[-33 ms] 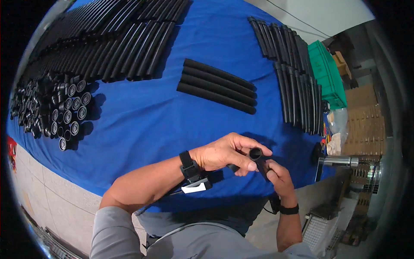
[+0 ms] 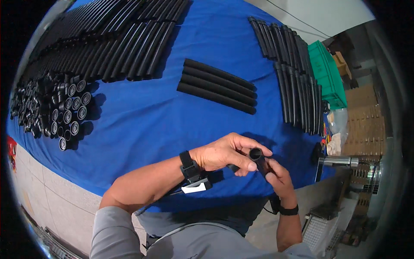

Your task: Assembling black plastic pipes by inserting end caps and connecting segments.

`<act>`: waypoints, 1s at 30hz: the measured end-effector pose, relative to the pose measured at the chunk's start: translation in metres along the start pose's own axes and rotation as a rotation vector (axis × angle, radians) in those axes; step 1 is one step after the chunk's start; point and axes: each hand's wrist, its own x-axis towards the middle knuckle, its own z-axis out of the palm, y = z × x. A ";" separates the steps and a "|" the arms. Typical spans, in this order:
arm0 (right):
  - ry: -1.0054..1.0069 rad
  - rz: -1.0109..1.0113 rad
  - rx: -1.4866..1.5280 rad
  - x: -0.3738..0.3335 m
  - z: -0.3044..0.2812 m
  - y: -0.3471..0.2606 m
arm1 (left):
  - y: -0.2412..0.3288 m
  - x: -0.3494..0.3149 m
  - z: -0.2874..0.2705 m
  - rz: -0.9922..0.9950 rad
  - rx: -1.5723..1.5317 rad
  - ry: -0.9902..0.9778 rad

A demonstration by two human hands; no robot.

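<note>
Both my hands are on a short black tube above the front of the blue-covered table. Its open round end faces up toward me. My left hand has thumb and fingers around that open end. Another small dark piece shows under the left palm, mostly hidden, so its kind is unclear. Lower down the tube, my right hand is closed on it, with the thumb pressed along the side. The tube's far end is hidden by the right fingers.
Several black tubes lie side by side mid-table on the blue cloth. Long tubes fill the far left, with black round caps piled nearer. Tubes with fittings lie at right, beside a green crate.
The fingers and thumb of my right hand have shifted slightly on the tube. My left hand stays in place.
</note>
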 end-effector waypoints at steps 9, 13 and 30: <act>-0.008 0.018 0.042 -0.002 -0.005 0.003 | 0.001 -0.001 0.001 -0.006 -0.026 0.014; 0.181 -0.072 -0.089 0.001 0.015 -0.008 | -0.002 -0.001 -0.002 -0.020 -0.027 0.025; 0.164 0.179 -0.155 -0.007 0.030 -0.003 | -0.003 0.003 -0.009 0.063 -0.078 0.126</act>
